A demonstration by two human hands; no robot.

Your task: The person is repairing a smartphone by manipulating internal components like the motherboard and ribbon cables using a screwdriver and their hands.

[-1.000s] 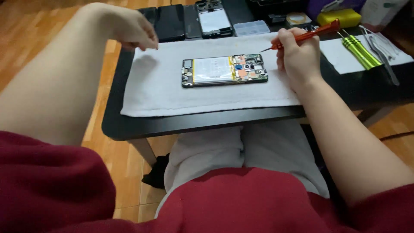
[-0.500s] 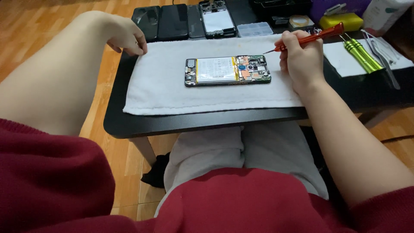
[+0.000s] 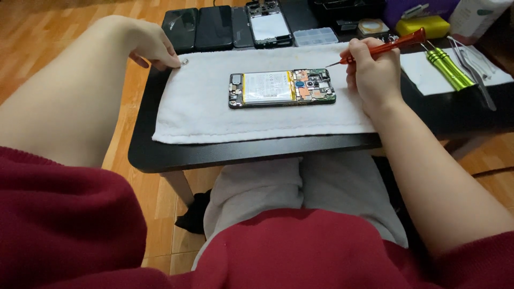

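Note:
An opened phone with its battery and circuit board exposed lies flat on a white towel on a small black table. My right hand grips a red screwdriver just right of the phone, its tip pointing at the phone's upper right corner. My left hand rests at the towel's far left corner, fingertips pinched at a tiny shiny part on the cloth.
Several dark phones and a phone frame lie in a row at the table's back. A clear parts box, a yellow block, green tools and tweezers on white paper sit at the right. Wooden floor lies around.
My left hand has slid along the towel's far left corner to the small shiny part. My right hand keeps the screwdriver beside the phone.

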